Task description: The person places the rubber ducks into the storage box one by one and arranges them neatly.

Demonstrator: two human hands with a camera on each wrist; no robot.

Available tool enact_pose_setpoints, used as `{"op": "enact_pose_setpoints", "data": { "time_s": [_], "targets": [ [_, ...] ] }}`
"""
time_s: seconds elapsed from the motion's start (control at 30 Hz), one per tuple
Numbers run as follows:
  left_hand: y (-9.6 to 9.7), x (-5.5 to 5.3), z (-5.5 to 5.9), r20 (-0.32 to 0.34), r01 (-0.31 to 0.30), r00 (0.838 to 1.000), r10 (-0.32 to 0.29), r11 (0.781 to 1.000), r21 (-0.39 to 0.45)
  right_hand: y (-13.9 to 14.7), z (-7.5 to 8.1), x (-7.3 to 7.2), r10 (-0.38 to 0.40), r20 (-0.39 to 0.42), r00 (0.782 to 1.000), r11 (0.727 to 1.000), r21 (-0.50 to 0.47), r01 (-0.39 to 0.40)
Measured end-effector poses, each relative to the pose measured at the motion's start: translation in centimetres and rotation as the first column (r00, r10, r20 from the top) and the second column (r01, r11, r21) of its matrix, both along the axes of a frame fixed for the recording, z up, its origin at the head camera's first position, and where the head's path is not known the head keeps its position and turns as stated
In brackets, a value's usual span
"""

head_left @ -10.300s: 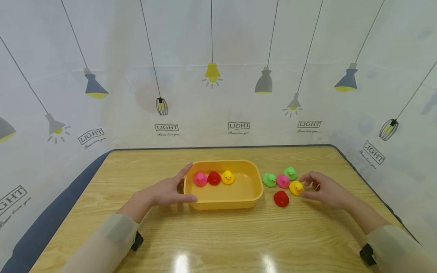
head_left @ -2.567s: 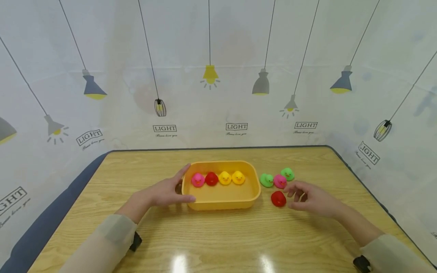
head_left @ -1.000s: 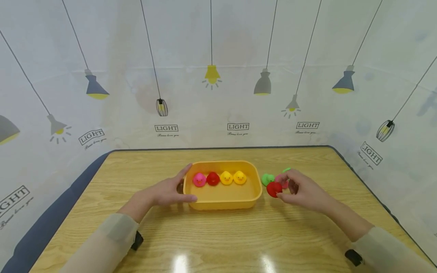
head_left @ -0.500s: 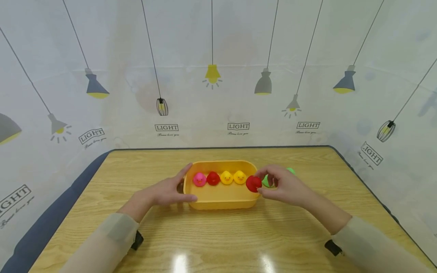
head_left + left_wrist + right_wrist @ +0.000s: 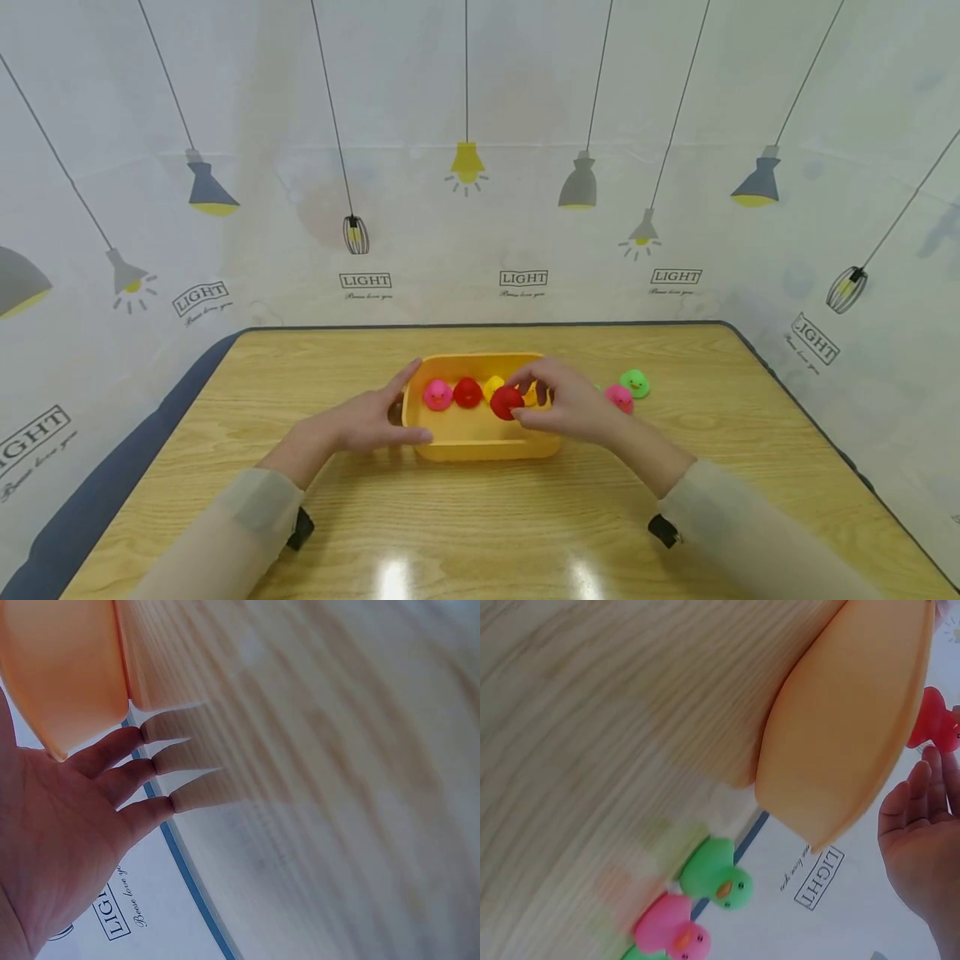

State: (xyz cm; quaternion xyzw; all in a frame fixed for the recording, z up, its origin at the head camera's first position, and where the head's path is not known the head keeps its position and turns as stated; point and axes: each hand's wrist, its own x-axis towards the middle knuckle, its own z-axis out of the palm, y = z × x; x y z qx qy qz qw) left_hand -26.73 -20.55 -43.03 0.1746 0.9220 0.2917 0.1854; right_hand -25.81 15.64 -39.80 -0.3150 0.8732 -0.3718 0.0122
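My right hand pinches a red toy duck between thumb and fingertips, over the yellow plastic basin. The right wrist view shows that red duck just beyond the basin's rim. Inside stand a pink duck, another red duck and a yellow duck, in a row. A second yellow duck is partly hidden behind my right fingers. My left hand rests against the basin's left end, its thumb and index finger spread along the rim. Its other fingers extend down to the tabletop.
Right of the basin, a pink duck and a green duck sit on the wooden table. Another green duck shows in the right wrist view. A lamp-patterned white sheet stands behind the table.
A second yellow duck went from the table into the basin. More recently, my right hand picked up the red duck and carried it left over the basin. My left hand stays put.
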Motion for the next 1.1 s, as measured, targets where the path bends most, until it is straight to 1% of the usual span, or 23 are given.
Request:
{"op": "enact_pose_setpoints", "data": {
  "time_s": [0.13,0.23,0.5,0.67,0.73,0.93,1.1],
  "targets": [
    [0.0,0.1,0.1,-0.009,0.005,1.0,-0.005,1.0,0.003,-1.6,-0.6,-0.3,0.021,0.026,0.999,1.0,-0.001,-0.021],
    [0.0,0.2,0.1,-0.007,0.004,1.0,-0.004,1.0,0.004,-2.8,-0.8,-0.5,0.031,0.029,0.999,0.999,0.015,-0.031],
    [0.0,0.2,0.1,-0.016,0.01,1.0,-0.01,1.0,0.003,-5.6,-1.4,-0.9,0.014,0.061,0.998,0.998,0.065,-0.018],
    [0.0,0.2,0.1,-0.023,0.009,1.0,-0.009,1.0,-0.001,-7.1,-1.5,-1.0,0.016,0.121,0.993,0.999,0.042,-0.021],
    [0.0,0.2,0.1,-0.021,0.005,1.0,-0.005,1.0,0.002,-7.6,-1.6,-1.1,0.02,0.131,0.991,0.999,0.033,-0.024],
    [-0.1,0.2,0.1,-0.028,0.018,0.999,-0.018,1.0,0.011,-8.9,-2.0,-1.5,0.031,0.121,0.992,0.999,0.025,-0.034],
    [-0.1,0.2,0.1,-0.022,0.013,1.0,-0.013,1.0,0.008,-9.4,-2.6,-1.7,0.022,0.131,0.991,1.0,0.019,-0.025]
  ]
}}
